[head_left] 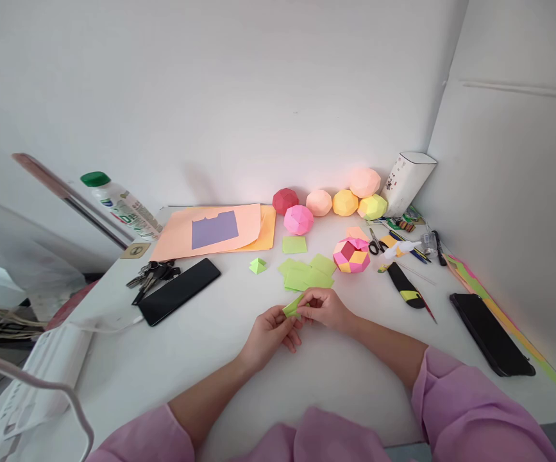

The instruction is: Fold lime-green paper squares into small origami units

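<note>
Both hands meet over the white table [220, 359] near its middle. My left hand [270, 333] and my right hand [323, 307] each pinch one small folded piece of green paper [292, 307] between fingertips. Just beyond them lie several loose green paper squares [306, 273], a small folded green unit [257, 265] and a half-built pink, yellow and orange paper ball [351, 255].
Along the back wall sit several paper balls [345, 202], a white box [407, 181], and orange sheets with a purple piece [213, 231]. Keys [152, 274] and a black phone [179, 290] lie left; scissors [376, 242], a cutter [407, 287], pens and another phone [492, 333] lie right. A bottle [118, 205] leans at back left.
</note>
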Demonstrator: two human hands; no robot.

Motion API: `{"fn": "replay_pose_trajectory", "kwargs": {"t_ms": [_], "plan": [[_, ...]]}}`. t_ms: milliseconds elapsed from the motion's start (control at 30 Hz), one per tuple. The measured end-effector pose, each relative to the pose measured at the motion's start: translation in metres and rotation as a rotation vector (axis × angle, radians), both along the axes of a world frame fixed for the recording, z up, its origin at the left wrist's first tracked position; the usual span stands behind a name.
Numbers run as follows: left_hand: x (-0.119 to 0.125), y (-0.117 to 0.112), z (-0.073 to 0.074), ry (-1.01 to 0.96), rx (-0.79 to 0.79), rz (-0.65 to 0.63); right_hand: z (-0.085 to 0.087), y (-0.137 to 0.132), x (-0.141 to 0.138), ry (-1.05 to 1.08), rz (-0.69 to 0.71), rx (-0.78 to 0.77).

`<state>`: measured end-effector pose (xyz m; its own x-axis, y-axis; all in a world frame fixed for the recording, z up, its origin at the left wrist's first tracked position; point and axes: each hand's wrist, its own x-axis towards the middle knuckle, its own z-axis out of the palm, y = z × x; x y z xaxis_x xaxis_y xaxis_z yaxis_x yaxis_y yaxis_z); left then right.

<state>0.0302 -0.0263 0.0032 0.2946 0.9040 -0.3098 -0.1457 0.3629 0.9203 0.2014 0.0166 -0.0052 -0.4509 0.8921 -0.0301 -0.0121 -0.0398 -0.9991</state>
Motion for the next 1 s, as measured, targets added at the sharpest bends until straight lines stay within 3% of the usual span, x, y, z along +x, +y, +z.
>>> {"fn": "replay_pose_trajectory", "kwargs": {"t_ms": [467, 1000], "plan": [[0.0028, -0.0006, 0.0019, 0.012, -0.011, 0.028, 0.0003, -0.0016, -0.0014, 0.013, 0.003, 0.059], [0.0011, -0.0003, 0.0031, -0.007, -0.008, 0.044, -0.0023, 0.0, -0.0003, 0.043, 0.001, -0.037]]}}
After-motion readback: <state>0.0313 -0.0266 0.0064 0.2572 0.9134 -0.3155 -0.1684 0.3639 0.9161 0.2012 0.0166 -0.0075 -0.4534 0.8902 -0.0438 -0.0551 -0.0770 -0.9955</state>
